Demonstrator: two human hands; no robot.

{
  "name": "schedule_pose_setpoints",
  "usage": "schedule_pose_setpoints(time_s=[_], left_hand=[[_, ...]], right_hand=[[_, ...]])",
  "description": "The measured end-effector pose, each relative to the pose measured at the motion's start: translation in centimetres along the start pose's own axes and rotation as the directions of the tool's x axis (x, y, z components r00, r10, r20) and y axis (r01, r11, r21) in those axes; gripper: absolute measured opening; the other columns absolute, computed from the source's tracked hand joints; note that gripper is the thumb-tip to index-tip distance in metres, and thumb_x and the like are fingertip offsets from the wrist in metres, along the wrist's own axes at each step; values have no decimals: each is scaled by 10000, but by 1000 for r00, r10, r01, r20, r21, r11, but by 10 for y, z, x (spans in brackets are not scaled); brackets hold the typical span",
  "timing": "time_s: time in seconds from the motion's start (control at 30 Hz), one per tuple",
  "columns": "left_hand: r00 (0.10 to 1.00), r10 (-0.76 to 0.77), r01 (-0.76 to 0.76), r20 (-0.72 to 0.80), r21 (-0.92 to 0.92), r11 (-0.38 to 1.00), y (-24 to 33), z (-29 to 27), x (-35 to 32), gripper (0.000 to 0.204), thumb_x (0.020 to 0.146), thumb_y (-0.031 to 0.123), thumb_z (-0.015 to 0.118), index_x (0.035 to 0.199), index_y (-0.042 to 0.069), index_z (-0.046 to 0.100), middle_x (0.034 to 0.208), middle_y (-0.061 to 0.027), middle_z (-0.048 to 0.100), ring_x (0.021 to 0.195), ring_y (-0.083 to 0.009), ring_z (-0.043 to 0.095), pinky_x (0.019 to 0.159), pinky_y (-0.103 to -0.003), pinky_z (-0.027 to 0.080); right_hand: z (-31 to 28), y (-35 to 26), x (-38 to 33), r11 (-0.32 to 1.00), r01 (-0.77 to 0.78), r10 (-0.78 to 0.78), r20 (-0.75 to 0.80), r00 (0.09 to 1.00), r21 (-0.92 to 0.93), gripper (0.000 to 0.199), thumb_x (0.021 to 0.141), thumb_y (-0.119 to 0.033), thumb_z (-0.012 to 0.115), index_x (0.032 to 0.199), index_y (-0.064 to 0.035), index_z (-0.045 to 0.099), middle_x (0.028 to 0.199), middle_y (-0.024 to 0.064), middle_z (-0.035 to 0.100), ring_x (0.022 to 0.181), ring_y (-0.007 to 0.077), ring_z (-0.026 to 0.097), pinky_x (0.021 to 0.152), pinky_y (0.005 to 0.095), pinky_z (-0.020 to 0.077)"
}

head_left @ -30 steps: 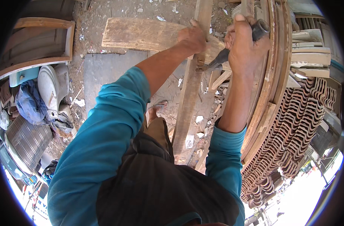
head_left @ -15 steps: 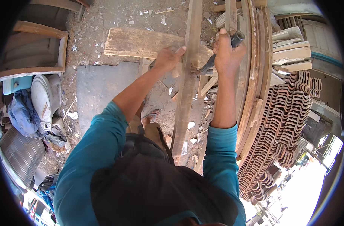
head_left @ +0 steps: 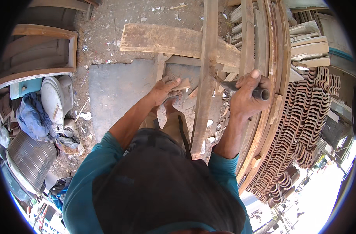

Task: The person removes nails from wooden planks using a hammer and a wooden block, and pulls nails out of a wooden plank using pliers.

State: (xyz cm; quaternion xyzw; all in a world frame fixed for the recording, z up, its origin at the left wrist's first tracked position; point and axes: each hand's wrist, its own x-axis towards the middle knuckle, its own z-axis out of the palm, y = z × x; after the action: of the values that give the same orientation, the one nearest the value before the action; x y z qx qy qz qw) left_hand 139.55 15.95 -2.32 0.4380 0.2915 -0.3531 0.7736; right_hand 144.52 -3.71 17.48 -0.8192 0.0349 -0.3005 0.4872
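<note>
Right hand (head_left: 245, 93) grips a tool (head_left: 230, 85) by the edge of a beam (head_left: 203, 105); left hand (head_left: 162, 90) holds partly hidden wood (head_left: 184, 84), open room leftward.

The wide head-worn fisheye view looks down over the close torso (head_left: 162, 187) toward the beam (head_left: 204, 97).

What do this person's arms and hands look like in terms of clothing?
The left hand and right hand are bare, without gloves; no watch or bracelet shows. Plain teal-blue fabric sleeves leave the forearms uncovered and join a dark, nearly black shirt body.
</note>
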Motion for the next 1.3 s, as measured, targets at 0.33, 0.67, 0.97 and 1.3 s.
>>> schedule_pose_setpoints(time_s=[0.33, 0.67, 0.97, 1.3], left_hand=[[971, 176, -234, 162, 486, 842, 18, 52, 2, 495, 851, 181, 811, 1243, -6, 572, 1044, -117, 699, 901, -157, 679, 742, -317, 557], [711, 524, -691, 469, 604, 397, 9, 38, 74, 403, 877, 321, 696, 1112, 9, 596, 1050, -166, 665, 966, -293, 651, 831, -407, 506], [754, 408, -616, 515, 770, 166, 5, 50, 45, 348, 919, 213, 688, 1148, -36, 606, 1063, -177, 661, 942, -284, 629, 838, -393, 503], [632, 586, -642, 507, 766, 29, 8, 93, 25, 453, 847, 214, 766, 1195, -29, 609, 1096, -252, 614, 1039, -443, 590, 901, -496, 490]], right_hand=[[-52, 7, -17, 991, -130, 130, 3, 992, -21, 417, 1025, -397, 538, 930, 8, 548, 705, 62, 560, 631, 137, 530, 572, 294, 417], [-52, 20, -51, 991, 124, -127, 51, 991, 56, 265, 838, -218, 764, 936, -41, 593, 816, 125, 605, 738, 340, 644, 628, 428, 503], [-75, 50, -84, 990, -111, 106, 58, 993, 89, 217, 890, -196, 703, 947, -35, 570, 827, 147, 600, 740, 350, 614, 647, 425, 485], [-105, 85, -113, 930, -306, 293, -90, 952, -205, 213, 925, -185, 726, 874, -40, 579, 693, 114, 587, 576, 215, 582, 552, 344, 468]])
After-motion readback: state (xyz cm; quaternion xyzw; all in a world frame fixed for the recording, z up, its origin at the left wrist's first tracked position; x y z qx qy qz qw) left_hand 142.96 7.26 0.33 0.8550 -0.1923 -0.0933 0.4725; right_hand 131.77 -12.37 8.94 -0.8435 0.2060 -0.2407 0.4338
